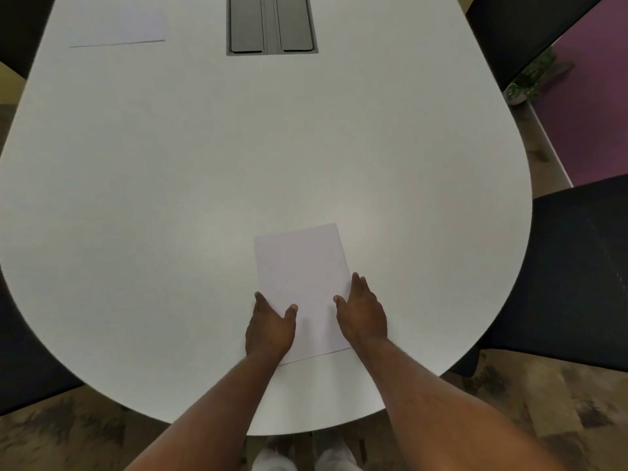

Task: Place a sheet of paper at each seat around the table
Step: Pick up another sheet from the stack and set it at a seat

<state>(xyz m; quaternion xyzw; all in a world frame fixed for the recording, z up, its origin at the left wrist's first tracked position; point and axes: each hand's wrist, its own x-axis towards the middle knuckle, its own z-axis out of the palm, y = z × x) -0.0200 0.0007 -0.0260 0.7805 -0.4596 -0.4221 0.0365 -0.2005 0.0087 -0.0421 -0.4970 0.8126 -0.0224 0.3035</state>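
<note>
A white sheet of paper (302, 270) lies flat on the white table (238, 164), near the rounded end closest to me. My left hand (270, 326) grips its left edge, thumb on top of the sheet. My right hand (362, 312) grips its right edge in the same way, thumb resting on the paper. A second sheet of paper (119, 27) lies flat at the far left of the table, in front of a dark chair (17, 32).
A grey cable hatch (272, 23) is set into the table's middle at the far end. Dark chairs stand at the near right (577, 273), far right (516, 32) and near left (23, 351). A potted plant (530, 79) stands by the purple wall.
</note>
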